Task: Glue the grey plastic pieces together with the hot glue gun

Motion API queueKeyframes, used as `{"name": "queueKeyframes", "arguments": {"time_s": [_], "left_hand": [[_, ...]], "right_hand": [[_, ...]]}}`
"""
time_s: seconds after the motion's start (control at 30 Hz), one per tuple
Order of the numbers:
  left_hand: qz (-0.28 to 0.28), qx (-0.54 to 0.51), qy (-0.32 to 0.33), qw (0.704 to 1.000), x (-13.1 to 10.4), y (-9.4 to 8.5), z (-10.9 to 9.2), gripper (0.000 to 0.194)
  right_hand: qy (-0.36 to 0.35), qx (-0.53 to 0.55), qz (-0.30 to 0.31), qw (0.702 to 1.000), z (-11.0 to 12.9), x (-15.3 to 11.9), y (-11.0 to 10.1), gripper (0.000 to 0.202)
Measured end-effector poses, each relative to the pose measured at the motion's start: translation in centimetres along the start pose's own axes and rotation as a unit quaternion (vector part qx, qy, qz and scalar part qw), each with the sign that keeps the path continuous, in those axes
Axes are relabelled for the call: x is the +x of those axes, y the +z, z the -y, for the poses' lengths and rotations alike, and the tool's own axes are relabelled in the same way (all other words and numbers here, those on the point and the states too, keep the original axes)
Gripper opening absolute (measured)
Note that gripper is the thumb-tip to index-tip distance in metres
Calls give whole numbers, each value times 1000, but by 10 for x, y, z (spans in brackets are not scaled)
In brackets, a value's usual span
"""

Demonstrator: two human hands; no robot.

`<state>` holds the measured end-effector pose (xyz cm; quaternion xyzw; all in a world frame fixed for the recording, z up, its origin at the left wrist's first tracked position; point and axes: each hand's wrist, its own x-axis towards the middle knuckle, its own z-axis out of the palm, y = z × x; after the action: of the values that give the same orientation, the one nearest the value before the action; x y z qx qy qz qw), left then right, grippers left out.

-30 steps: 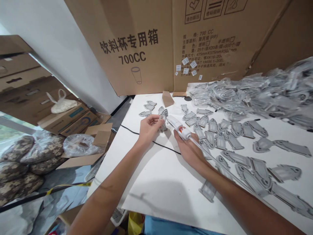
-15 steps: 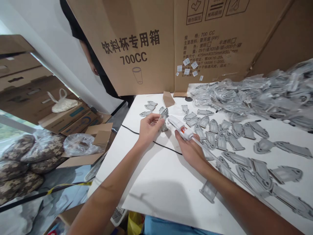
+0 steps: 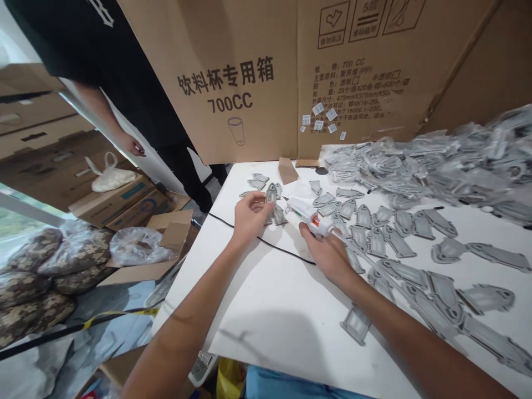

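My left hand (image 3: 250, 218) pinches a small grey plastic piece (image 3: 271, 193) with a pointed top, held upright above the white table. My right hand (image 3: 326, 249) is wrapped round a white glue gun (image 3: 310, 215) with an orange part on its side. The gun's nozzle points left toward the grey piece, with a gap between them. A long pale glue stick (image 3: 374, 267) runs out of the gun's back along my right forearm. Just below the held piece another grey piece (image 3: 280, 216) lies on the table. Several similar pieces (image 3: 376, 241) are spread out to the right.
A heap of plastic-wrapped grey pieces (image 3: 415, 160) covers the table's back right. A large cardboard box (image 3: 266, 133) stands behind the table, a cardboard scrap (image 3: 287, 170) before it. A black cord (image 3: 282, 250) crosses the table. At the left stands a person in black (image 3: 137, 83).
The glue gun's tip has drawn slightly away from the held piece, which my left hand has turned more upright. At the left the other person has come further into view.
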<state>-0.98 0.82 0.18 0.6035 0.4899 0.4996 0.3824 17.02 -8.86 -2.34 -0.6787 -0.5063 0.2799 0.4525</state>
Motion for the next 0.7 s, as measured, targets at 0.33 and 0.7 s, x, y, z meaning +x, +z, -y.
{"name": "queueKeyframes", "arguments": {"time_s": [0.33,0.7], "left_hand": [[-1,-168,-100,981,-2,0,-10,34],[-50,-145,-80,985,-9,7,-19,32]], "right_hand": [[-13,-6,-1,1000,0,-4,1,37],[-11,1,13,1000,0,-7,3,34]]}}
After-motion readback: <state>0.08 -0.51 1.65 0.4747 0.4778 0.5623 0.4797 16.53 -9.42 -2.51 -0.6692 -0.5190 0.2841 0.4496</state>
